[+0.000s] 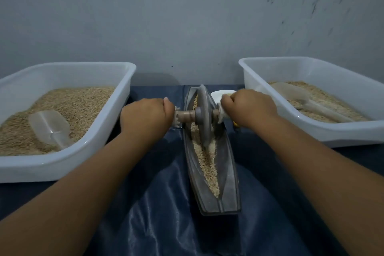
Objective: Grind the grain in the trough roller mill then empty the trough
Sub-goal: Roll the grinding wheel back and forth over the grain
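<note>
1. In the head view, we find no brand, label or writing that we can read on any of the things.
2. We see the trough (229, 181), a long, dark, boat-shaped vessel, running from the centre of the frame down toward the lower middle, on a dark blue sheet (162, 214).
3. Grain (207, 164) lies along the bottom of the trough, from its far end to near its close end.
4. The roller wheel (203, 114) stands upright on edge in the far half of the trough, its axle (187, 114) sticking out to both sides.
5. Our left hand (146, 115), centre left, has its fingers curled round the left end of the axle, just beside the trough's left wall.
6. Our right hand (248, 108), centre right, grips the right end of the axle the same way, just beside the right wall.
7. The wheel sits between the two hands.
8. A small white bowl (218, 94) peeks out behind the right hand.
9. At the left of the frame a white tub (87, 151) holds grain and a clear scoop (49, 128).
10. At the right a second white tub (311, 133) holds grain and another scoop (299, 97).
</note>
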Demonstrator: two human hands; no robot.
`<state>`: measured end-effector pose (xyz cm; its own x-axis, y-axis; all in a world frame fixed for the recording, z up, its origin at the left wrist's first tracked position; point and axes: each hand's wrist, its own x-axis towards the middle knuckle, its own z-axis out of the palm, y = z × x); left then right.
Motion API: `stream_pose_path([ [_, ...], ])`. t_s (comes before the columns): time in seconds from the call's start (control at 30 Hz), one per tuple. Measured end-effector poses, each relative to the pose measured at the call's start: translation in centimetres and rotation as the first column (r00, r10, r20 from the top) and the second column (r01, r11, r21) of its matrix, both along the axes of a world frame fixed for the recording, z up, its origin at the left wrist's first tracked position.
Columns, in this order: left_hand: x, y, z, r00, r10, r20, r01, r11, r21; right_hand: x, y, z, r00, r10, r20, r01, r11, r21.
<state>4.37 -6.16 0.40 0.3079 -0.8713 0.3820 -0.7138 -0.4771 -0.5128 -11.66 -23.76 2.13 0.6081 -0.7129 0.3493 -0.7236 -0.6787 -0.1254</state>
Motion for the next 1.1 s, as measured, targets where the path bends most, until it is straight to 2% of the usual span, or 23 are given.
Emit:
stream_pose_path([
  [0.1,0.2,-0.7,0.1,0.999,0.039,-0.035,-0.041,0.998,-0.038,0.8,-0.5,-0.5,0.993,0.047,0.104,-0.034,0.993,-0.117],
  [0.17,0.2,-0.5,-0.1,0.998,0.019,-0.057,-0.022,0.998,-0.062,0.5,-0.1,-0.8,0.991,0.064,0.122,-0.044,0.987,-0.158],
  [0.3,-1.0,1.2,-0.1,0.992,0.016,-0.122,-0.016,1.0,0.005,-1.2,1.9,-0.2,0.995,0.083,0.051,-0.078,0.992,-0.101],
  [0.37,-1.8,2.8,0.3,0.978,0.018,-0.207,-0.018,1.0,0.001,-2.8,3.3,0.2,0.994,0.11,-0.012,-0.111,0.991,-0.078],
  [0.4,-2.3,3.8,0.5,0.966,-0.036,-0.255,0.027,0.999,-0.039,-3.9,4.2,0.3,0.992,0.125,-0.036,-0.128,0.988,-0.089],
  [0.47,-3.6,5.5,0.6,0.948,-0.215,-0.235,0.205,0.977,-0.065,-5.9,5.8,0.5,0.988,0.147,-0.034,-0.151,0.98,-0.132],
  [0.5,-4.0,6.2,0.8,0.927,-0.278,-0.253,0.253,0.959,-0.127,-6.7,6.5,0.7,0.989,0.145,-0.028,-0.147,0.979,-0.138],
  [0.57,-4.3,6.7,1.3,0.89,-0.22,-0.399,0.128,0.961,-0.244,-7.7,6.9,0.9,0.99,0.137,-0.019,-0.139,0.985,-0.104],
  [0.6,-4.4,6.5,1.4,0.896,-0.155,-0.416,0.06,0.97,-0.234,-7.7,6.8,0.8,0.991,0.136,-0.017,-0.137,0.988,-0.076],
  [0.7,-4.3,5.0,1.2,0.96,-0.109,-0.257,0.086,0.992,-0.097,-6.6,5.8,-0.2,0.995,0.097,0.005,-0.097,0.994,-0.054],
  [0.8,-2.6,2.8,1.1,0.974,-0.038,-0.222,0.02,0.996,-0.084,-4.3,4.0,-1.2,0.997,0.044,0.068,-0.038,0.995,-0.087],
  [0.9,-1.0,0.6,1.2,0.998,-0.004,-0.061,0.008,0.998,0.065,-1.7,2.0,-0.8,0.998,0.017,0.055,-0.015,0.999,-0.041],
  [1.0,-0.4,-0.1,1.1,0.993,0.022,-0.113,-0.015,0.998,0.064,-0.8,1.2,-0.3,1.0,0.024,-0.007,-0.024,0.998,-0.065],
  [1.1,-0.7,0.8,0.6,0.994,-0.022,-0.111,0.029,0.998,0.062,-1.6,2.1,-0.2,0.999,0.048,0.01,-0.047,0.997,-0.069],
])
